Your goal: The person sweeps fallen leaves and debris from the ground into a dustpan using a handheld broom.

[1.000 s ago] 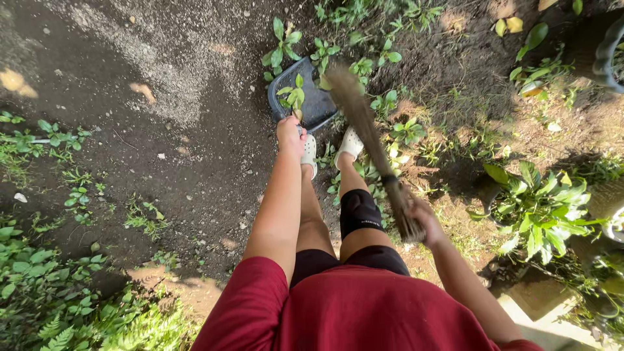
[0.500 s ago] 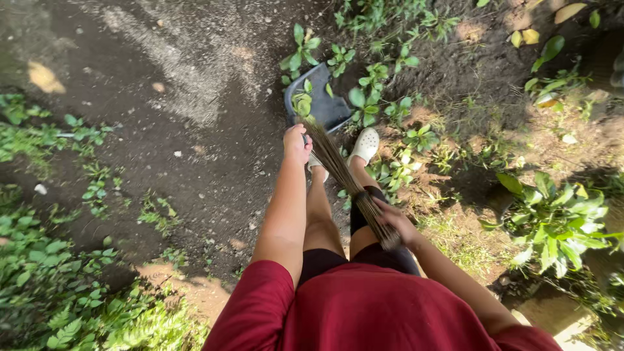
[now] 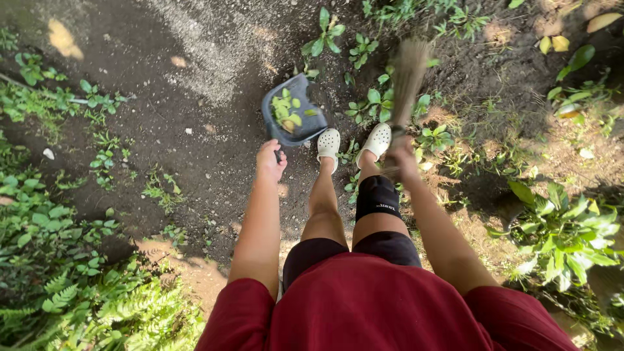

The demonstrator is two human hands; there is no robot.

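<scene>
**Broom swung clear; dustpan loaded**

The right hand (image 3: pixel 402 155) is closed around the stick broom (image 3: pixel 406 78), whose bristles now point away over the plants, no longer across the legs as half a second earlier. The left hand (image 3: pixel 270 161) is closed on the handle of the dark dustpan (image 3: pixel 289 110), resting on bare soil ahead of the white shoes (image 3: pixel 354 142). Green leaves (image 3: pixel 286 110) now lie in the pan, indicating a completed sweep stroke.

Both arms down, hands (image 3: pixel 270 161) fisted
</scene>
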